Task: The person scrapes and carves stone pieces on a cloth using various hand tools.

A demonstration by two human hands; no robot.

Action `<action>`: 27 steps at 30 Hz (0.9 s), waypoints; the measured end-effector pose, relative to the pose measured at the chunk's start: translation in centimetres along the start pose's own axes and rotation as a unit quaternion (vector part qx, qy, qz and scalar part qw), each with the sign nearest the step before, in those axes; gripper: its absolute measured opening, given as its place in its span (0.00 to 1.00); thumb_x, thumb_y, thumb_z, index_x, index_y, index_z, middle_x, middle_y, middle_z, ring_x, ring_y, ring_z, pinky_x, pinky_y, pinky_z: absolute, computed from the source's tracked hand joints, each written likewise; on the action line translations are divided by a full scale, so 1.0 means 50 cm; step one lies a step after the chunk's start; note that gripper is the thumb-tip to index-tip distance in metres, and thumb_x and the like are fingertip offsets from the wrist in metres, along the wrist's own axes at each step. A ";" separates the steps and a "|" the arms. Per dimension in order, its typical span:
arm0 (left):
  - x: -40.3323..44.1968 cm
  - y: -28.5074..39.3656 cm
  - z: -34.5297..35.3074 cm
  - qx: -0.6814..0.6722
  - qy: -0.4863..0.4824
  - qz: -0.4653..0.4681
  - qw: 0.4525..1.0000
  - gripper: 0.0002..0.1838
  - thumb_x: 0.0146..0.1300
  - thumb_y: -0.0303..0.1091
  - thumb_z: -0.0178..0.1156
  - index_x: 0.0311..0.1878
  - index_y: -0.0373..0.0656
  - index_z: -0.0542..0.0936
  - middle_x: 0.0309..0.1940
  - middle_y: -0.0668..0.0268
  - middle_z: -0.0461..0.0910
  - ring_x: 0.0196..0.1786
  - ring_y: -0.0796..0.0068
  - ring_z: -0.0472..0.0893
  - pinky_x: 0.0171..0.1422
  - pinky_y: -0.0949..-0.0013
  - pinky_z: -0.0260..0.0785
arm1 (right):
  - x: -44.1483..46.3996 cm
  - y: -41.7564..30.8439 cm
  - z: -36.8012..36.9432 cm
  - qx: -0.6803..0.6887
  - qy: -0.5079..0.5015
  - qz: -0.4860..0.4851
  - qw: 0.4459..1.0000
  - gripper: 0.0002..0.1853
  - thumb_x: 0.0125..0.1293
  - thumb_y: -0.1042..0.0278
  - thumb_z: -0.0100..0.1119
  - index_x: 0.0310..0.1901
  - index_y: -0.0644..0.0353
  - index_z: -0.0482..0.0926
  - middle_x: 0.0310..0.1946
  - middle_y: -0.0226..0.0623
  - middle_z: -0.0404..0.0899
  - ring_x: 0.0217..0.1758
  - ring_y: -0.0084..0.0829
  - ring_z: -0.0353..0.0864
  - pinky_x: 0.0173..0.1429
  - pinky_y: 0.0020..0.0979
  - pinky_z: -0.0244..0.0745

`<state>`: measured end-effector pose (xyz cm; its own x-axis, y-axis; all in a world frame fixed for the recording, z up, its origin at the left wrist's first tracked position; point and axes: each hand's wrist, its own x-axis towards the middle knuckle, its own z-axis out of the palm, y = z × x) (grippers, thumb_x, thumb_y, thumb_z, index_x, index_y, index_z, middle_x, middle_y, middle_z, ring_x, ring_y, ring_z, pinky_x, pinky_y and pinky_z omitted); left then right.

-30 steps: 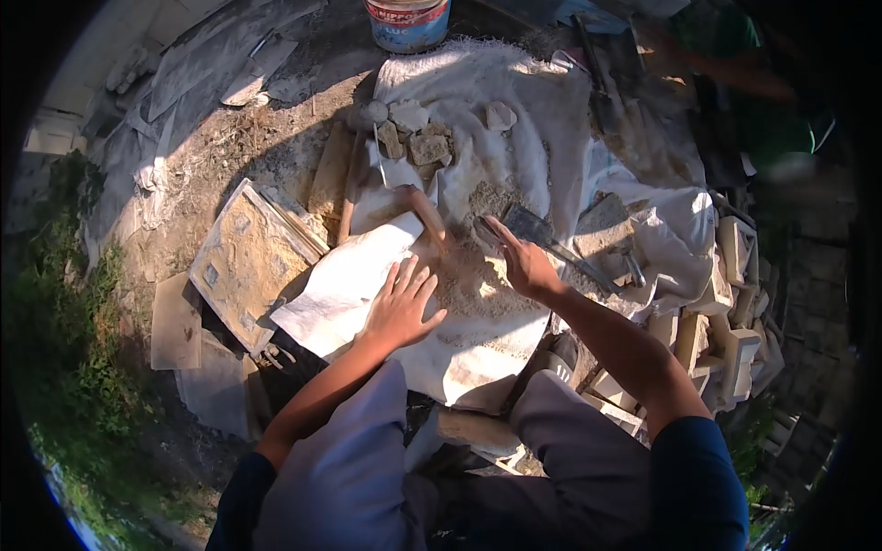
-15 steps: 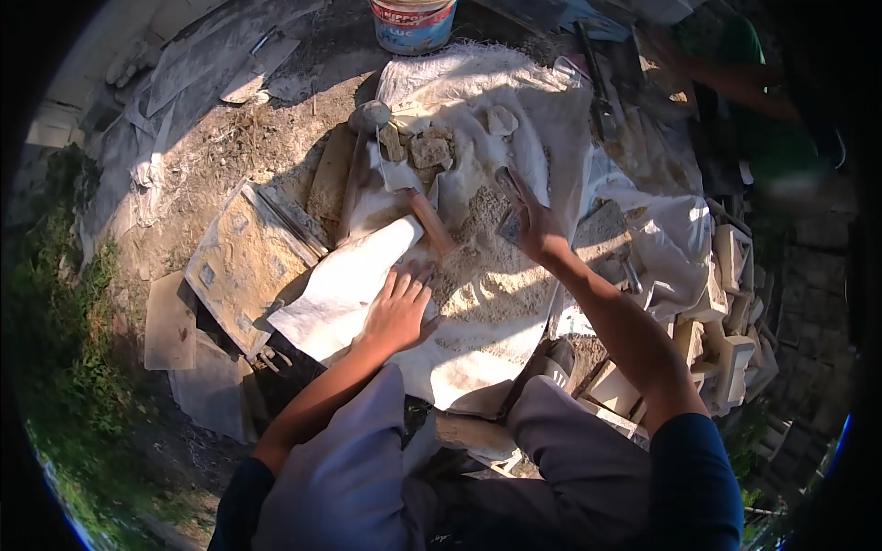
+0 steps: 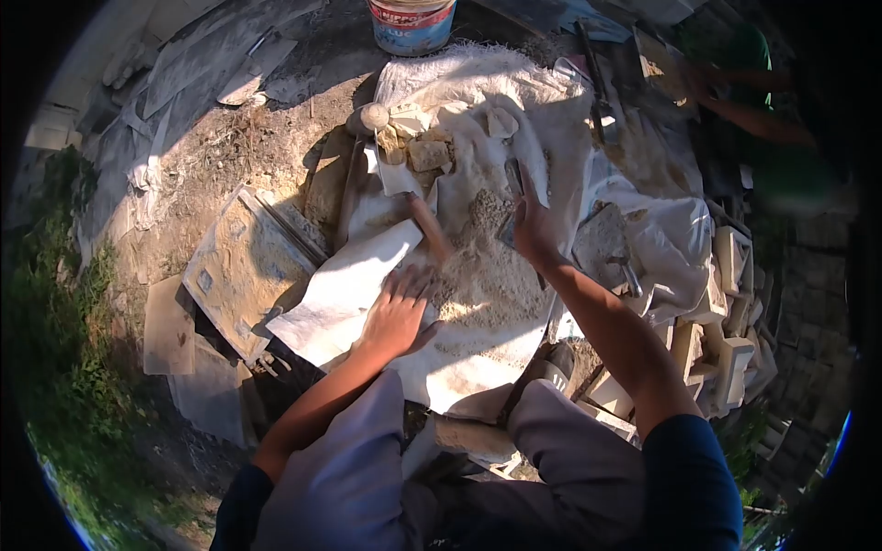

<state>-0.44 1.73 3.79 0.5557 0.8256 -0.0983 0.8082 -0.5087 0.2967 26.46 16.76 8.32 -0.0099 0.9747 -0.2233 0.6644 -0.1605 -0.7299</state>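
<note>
Rests left hand palm down on the white sheet, fingers extended and loosely apart, near the lower end of a brown stick. Holds right hand clamped on a dark tool, with its end jutting past the fingertips; cannot tell its full shape, with the hand over much of it. Has the tool above the sheet's middle, to the right of the stick and beside the upper part of the pale crumbs. Shows a grey edge just left of the right hand too; cannot tell whether part of the tool. Has the crumbs spread between both hands, partly sunlit. Has knees bent and apart at the near edge of the sheet, with a shoe beside the right one. Has stones at the sheet's upper left and a bucket just beyond the far edge. Has a stained slab lying tilted to the left, and to the right a grey slab, a crumpled bag and piled pale blocks. Shares the shaded upper right with another person's arm, near a board.
</note>
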 end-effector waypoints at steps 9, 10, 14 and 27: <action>0.009 0.004 -0.012 0.007 0.003 -0.002 1.000 0.44 0.65 0.61 0.59 0.77 0.44 0.64 0.78 0.57 0.60 0.80 0.51 0.56 0.83 0.44 0.44 | -0.003 0.086 0.088 -0.018 -0.020 -0.046 0.999 0.34 0.77 0.71 0.43 0.81 0.42 0.50 0.64 0.68 0.72 0.49 0.65 0.82 0.53 0.54 0.76; 0.005 0.003 -0.012 0.015 -0.006 0.002 1.000 0.44 0.65 0.61 0.58 0.77 0.44 0.64 0.78 0.57 0.60 0.81 0.51 0.56 0.84 0.44 0.44 | -0.009 0.063 0.074 0.024 -0.028 0.010 0.999 0.33 0.77 0.70 0.43 0.81 0.41 0.50 0.63 0.68 0.73 0.47 0.63 0.83 0.51 0.53 0.76; 0.001 0.004 -0.003 -0.013 -0.004 -0.012 1.000 0.43 0.67 0.62 0.56 0.77 0.44 0.64 0.78 0.56 0.60 0.81 0.51 0.55 0.84 0.44 0.43 | -0.014 0.006 0.027 -0.009 0.011 -0.041 0.999 0.36 0.75 0.73 0.45 0.81 0.43 0.48 0.48 0.65 0.82 0.49 0.68 0.81 0.49 0.56 0.75; -0.007 -0.010 0.025 0.042 -0.023 0.007 0.999 0.39 0.70 0.62 0.53 0.70 0.37 0.71 0.65 0.50 0.74 0.76 0.48 0.63 0.82 0.42 0.47 | -0.018 0.012 0.046 -0.018 0.041 0.013 0.999 0.33 0.76 0.76 0.40 0.81 0.47 0.49 0.46 0.67 0.82 0.46 0.65 0.83 0.51 0.56 0.75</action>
<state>-0.80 1.37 2.48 0.5746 0.8065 -0.1394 0.8122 -0.5411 0.2180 25.13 15.45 6.59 0.0680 0.9800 -0.1869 0.6905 -0.1815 -0.7002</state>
